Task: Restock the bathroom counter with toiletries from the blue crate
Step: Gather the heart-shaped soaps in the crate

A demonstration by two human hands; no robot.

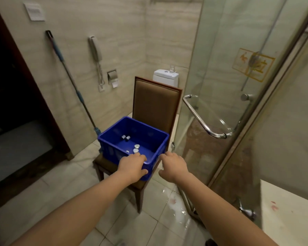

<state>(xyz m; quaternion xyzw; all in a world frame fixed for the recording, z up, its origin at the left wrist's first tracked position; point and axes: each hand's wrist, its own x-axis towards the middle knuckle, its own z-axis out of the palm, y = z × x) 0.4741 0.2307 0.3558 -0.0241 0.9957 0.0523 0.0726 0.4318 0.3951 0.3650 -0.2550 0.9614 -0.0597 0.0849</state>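
Restocking, unfinished. My left hand (132,166) is gripping the near rim of the blue plastic crate (142,126), which is sitting on the brown upholstered chair (156,103). My right hand (173,166) is curling beside its near-right corner; I cannot tell whether it is gripping. Small white and dark-capped toiletries (135,148) are lying inside, not yet moved.

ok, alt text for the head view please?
Two bare hands reach a blue crate on a brown chair in a tiled bathroom: the left hand grips its near rim, the right hand hovers at its corner. A few small toiletries lie inside.
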